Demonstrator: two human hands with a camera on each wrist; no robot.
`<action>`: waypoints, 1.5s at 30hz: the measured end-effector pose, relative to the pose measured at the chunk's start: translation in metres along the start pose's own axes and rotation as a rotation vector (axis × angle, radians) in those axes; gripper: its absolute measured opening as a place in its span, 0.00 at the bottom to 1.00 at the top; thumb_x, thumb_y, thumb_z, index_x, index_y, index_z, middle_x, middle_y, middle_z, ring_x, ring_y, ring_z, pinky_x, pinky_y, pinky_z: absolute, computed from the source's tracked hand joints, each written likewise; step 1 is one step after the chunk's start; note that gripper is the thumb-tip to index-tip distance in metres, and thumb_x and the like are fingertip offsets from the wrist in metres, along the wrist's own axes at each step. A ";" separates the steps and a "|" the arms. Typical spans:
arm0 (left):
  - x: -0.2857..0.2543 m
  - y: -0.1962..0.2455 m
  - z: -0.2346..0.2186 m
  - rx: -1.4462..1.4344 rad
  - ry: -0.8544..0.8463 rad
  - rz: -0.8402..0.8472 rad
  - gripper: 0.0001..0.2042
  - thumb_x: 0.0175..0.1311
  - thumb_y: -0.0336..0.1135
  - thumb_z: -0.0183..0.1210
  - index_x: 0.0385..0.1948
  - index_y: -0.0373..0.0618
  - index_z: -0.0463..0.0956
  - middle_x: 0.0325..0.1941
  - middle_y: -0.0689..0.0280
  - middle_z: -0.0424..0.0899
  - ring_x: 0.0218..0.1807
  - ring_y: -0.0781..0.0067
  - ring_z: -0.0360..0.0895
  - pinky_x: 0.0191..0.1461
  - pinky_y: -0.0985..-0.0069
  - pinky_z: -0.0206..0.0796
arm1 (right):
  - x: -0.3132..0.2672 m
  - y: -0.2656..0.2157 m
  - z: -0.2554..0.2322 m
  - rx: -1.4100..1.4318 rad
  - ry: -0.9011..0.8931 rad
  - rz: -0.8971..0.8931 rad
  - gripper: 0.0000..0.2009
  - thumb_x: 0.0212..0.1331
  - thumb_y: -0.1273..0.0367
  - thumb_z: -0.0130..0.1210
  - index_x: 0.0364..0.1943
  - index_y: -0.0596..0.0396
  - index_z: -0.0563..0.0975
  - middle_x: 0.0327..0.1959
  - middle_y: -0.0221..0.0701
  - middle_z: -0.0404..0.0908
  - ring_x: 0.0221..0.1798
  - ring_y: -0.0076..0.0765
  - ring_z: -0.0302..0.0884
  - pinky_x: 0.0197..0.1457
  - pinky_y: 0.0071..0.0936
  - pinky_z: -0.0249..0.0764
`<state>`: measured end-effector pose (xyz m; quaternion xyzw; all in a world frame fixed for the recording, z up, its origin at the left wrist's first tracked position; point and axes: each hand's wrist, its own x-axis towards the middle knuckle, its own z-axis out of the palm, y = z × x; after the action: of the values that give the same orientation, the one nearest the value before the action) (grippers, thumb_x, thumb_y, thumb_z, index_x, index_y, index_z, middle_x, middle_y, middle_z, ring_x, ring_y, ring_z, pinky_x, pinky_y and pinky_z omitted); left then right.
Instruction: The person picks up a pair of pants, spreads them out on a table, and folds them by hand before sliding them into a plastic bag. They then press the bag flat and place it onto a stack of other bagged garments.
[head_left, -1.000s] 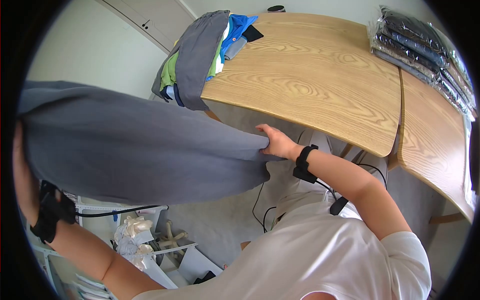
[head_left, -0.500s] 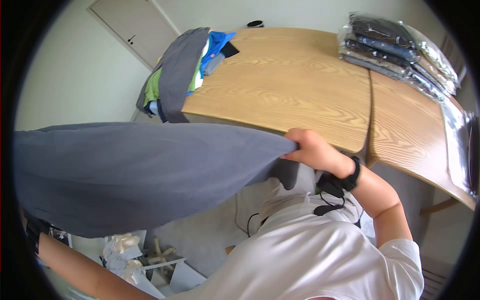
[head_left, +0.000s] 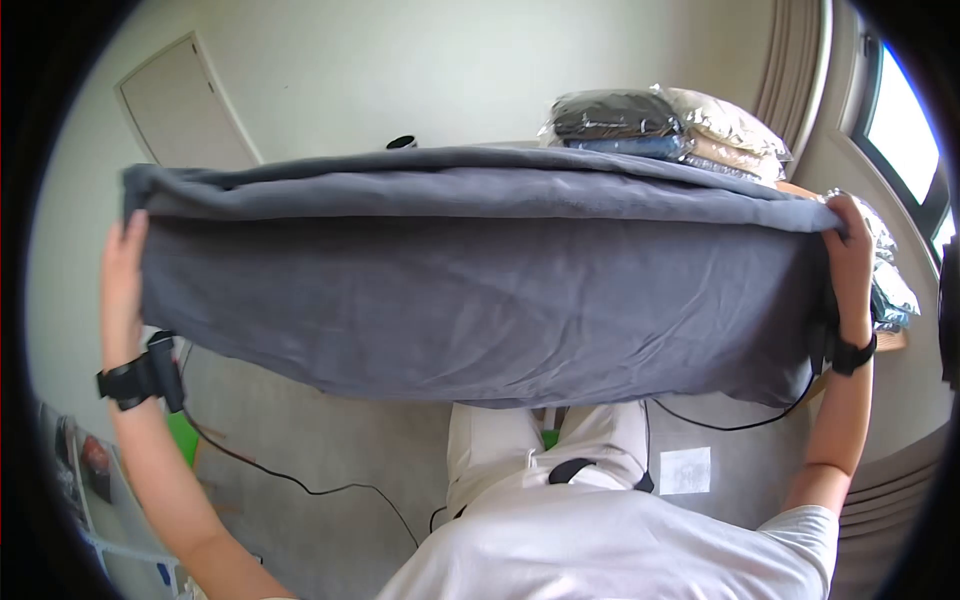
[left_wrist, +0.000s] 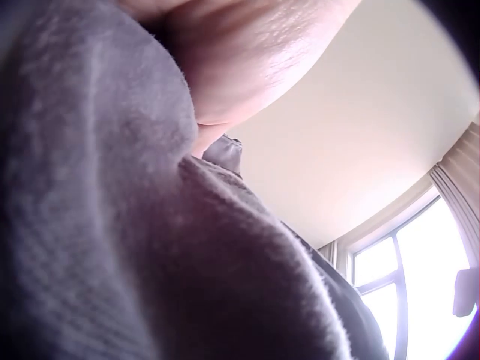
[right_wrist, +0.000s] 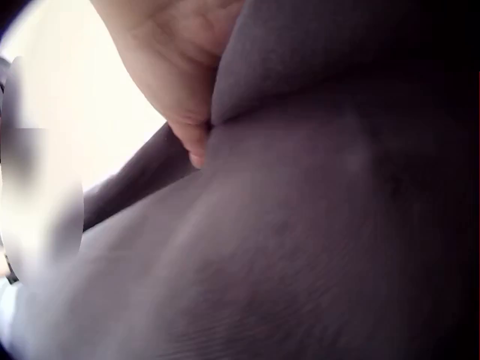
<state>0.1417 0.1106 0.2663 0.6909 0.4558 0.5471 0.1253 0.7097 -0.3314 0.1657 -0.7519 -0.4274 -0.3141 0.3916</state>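
Note:
A long grey piece of soft fabric (head_left: 480, 310) is stretched sideways in front of the person, with a folded upper edge and its lower part hanging over the thighs. My left hand (head_left: 124, 275) grips its left upper corner, fingers over the cloth. At the opposite end my right hand (head_left: 851, 262) pinches the right upper corner. In the left wrist view the fabric (left_wrist: 112, 210) looks fuzzy and bunches against the hand (left_wrist: 255, 67). The right wrist view has the fingers (right_wrist: 193, 139) pressed into a fold of the fabric (right_wrist: 247, 247).
Behind the fabric stand clear-bagged folded clothes (head_left: 620, 125), and more bags (head_left: 893, 290) lie at the right on the table (head_left: 892, 342). Black cables (head_left: 330, 490) hang from the wrist straps. A shelf rack (head_left: 110, 510) stands at lower left; a white sheet (head_left: 686, 470) lies on the floor.
The fabric has gone from slanting off to the left to spread level across the front. My right hand has moved far right, and the left hand has come into view. The clothes pile is now hidden.

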 end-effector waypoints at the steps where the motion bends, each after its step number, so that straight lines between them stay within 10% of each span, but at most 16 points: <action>1: 0.000 -0.006 0.026 -0.088 -0.245 -0.067 0.28 0.67 0.50 0.52 0.59 0.35 0.64 0.60 0.54 0.71 0.62 0.67 0.67 0.63 0.73 0.58 | 0.010 0.008 0.003 -0.060 -0.056 -0.075 0.11 0.47 0.82 0.54 0.37 0.58 0.73 0.30 0.36 0.75 0.35 0.33 0.74 0.45 0.24 0.70; 2: -0.001 -0.013 0.052 -0.170 -0.494 -0.131 0.33 0.66 0.52 0.53 0.62 0.32 0.61 0.64 0.52 0.67 0.67 0.64 0.62 0.68 0.71 0.52 | 0.020 0.023 0.010 -0.129 -0.154 -0.102 0.11 0.47 0.79 0.56 0.38 0.58 0.74 0.31 0.40 0.77 0.36 0.41 0.76 0.44 0.27 0.72; 12: -0.038 -0.169 0.295 0.319 -0.571 -0.118 0.29 0.65 0.42 0.56 0.59 0.25 0.62 0.61 0.44 0.70 0.65 0.53 0.66 0.66 0.70 0.57 | 0.031 0.117 0.198 -0.273 -0.642 -0.174 0.13 0.53 0.61 0.61 0.36 0.53 0.75 0.29 0.41 0.80 0.36 0.52 0.79 0.41 0.41 0.73; 14: -0.037 -0.197 0.312 0.292 -0.607 -0.134 0.17 0.64 0.38 0.56 0.47 0.35 0.74 0.46 0.47 0.80 0.50 0.49 0.76 0.54 0.63 0.65 | 0.026 0.135 0.229 -0.219 -0.729 -0.097 0.15 0.52 0.60 0.62 0.39 0.52 0.74 0.34 0.42 0.81 0.39 0.52 0.79 0.44 0.42 0.73; 20: -0.016 -0.279 0.327 0.283 -0.716 -0.181 0.19 0.64 0.41 0.56 0.44 0.30 0.73 0.45 0.45 0.79 0.49 0.49 0.76 0.52 0.63 0.65 | 0.024 0.187 0.223 -0.340 -0.870 0.141 0.23 0.46 0.62 0.64 0.48 0.54 0.75 0.45 0.42 0.81 0.49 0.49 0.77 0.52 0.37 0.72; 26: -0.022 -0.259 0.325 0.406 -0.918 -0.213 0.22 0.66 0.44 0.52 0.49 0.29 0.71 0.48 0.49 0.78 0.50 0.56 0.75 0.55 0.67 0.63 | 0.011 0.240 0.201 -0.328 -0.684 0.347 0.19 0.50 0.62 0.64 0.43 0.59 0.77 0.36 0.36 0.81 0.41 0.38 0.78 0.49 0.31 0.72; 33: -0.017 -0.262 0.324 0.342 -0.971 -0.304 0.20 0.70 0.42 0.48 0.50 0.32 0.71 0.48 0.53 0.79 0.48 0.60 0.75 0.54 0.69 0.63 | 0.014 0.233 0.187 0.362 -0.445 0.792 0.12 0.66 0.59 0.51 0.43 0.52 0.77 0.31 0.20 0.75 0.33 0.16 0.69 0.39 0.18 0.68; 45: -0.015 -0.266 0.327 0.419 -0.927 -0.255 0.18 0.70 0.41 0.47 0.46 0.32 0.72 0.45 0.51 0.80 0.47 0.57 0.76 0.54 0.68 0.63 | 0.000 0.244 0.214 0.253 -0.363 0.728 0.10 0.62 0.66 0.55 0.42 0.57 0.81 0.27 0.26 0.79 0.32 0.19 0.74 0.32 0.20 0.72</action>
<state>0.2953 0.3533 -0.0431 0.8097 0.5326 0.0612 0.2385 0.9564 -0.2283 -0.0184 -0.8430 -0.2311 0.0373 0.4844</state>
